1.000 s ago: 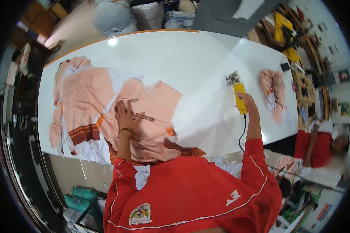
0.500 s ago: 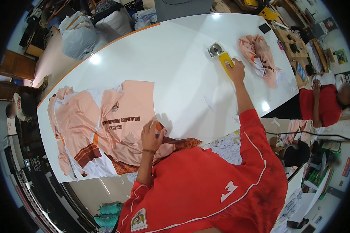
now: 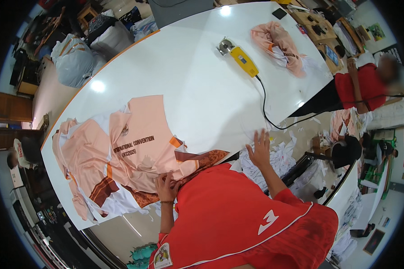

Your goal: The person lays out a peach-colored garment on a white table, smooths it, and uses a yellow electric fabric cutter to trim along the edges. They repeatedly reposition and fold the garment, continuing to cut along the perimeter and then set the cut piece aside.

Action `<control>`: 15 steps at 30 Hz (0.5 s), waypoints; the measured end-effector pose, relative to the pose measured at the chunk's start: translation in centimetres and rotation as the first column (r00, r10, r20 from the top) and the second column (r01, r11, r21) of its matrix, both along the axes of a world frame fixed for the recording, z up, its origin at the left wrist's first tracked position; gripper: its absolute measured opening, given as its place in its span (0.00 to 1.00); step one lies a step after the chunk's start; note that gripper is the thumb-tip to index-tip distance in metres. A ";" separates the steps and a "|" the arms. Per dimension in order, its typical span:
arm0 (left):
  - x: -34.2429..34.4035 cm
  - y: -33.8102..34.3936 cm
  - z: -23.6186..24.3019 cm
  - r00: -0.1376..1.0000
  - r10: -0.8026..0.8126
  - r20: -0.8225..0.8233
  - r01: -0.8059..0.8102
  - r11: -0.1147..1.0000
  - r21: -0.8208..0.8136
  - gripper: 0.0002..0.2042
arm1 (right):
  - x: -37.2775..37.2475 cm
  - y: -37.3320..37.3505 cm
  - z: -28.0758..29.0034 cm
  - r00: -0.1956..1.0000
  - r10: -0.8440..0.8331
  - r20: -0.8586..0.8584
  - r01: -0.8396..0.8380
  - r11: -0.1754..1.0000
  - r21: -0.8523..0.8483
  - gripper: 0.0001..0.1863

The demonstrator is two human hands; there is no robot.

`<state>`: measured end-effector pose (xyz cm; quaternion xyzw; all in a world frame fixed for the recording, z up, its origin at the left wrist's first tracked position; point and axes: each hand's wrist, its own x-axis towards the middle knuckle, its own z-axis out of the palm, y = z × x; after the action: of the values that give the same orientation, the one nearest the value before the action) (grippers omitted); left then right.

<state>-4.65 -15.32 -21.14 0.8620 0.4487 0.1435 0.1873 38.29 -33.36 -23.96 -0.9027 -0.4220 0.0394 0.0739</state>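
Peach printed fabric pieces (image 3: 141, 121) lie in a loose pile on the left part of the white table, with brown, orange and white parts among them. At the pile's near edge my left hand (image 3: 167, 187) has its fingers bent and closed on the peach cloth; the fingertips are partly hidden in the folds. My right hand (image 3: 260, 151) is held over the near table edge, fingers spread, holding nothing. Farther off, a yellow electric round-blade cloth cutter (image 3: 243, 62) rests on the table, apart from both hands, its black cord trailing over the right edge.
A bunched peach garment (image 3: 280, 45) and a black phone (image 3: 279, 13) lie on the far right of the white table (image 3: 197, 103). White cloth scraps (image 3: 274, 157) are heaped below the near edge. A person in red (image 3: 361, 87) is at the right. Stuffed bags (image 3: 74, 60) stand beyond the left edge.
My right hand has let go of the cutter and come back toward me, now spread. My left hand has moved nearer to me along the cloth and its fingers have bent.
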 end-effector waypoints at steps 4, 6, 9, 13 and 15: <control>0.2 3.0 -4.2 0.999 -0.032 0.002 0.031 0.993 0.111 0.14 | -1.1 -1.9 5.3 0.780 -0.494 -0.385 0.215 0.789 -0.576 0.31; 3.1 4.8 -3.1 1.000 -0.014 0.017 0.013 0.998 0.066 0.11 | -2.5 -3.3 5.6 0.800 -0.452 -0.394 0.258 0.852 -0.455 0.26; 6.9 7.0 -1.2 0.989 0.057 0.138 -0.063 0.997 0.038 0.13 | -2.3 -2.6 1.8 0.962 -0.163 -0.220 0.212 0.952 0.222 0.25; 12.6 9.6 2.8 0.887 0.054 0.458 -0.090 0.994 0.057 0.12 | 1.1 2.0 0.3 0.984 -0.145 0.103 0.083 0.887 0.454 0.25; 16.0 11.1 4.4 0.813 0.052 0.580 -0.062 0.998 -0.002 0.13 | 2.9 3.0 -0.7 0.978 -0.167 0.123 0.098 0.893 0.439 0.23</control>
<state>11.40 -4.26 -16.77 0.7652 0.3948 0.4081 0.3033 41.19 -30.37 -24.70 -0.8911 -0.3620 -0.1311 0.2403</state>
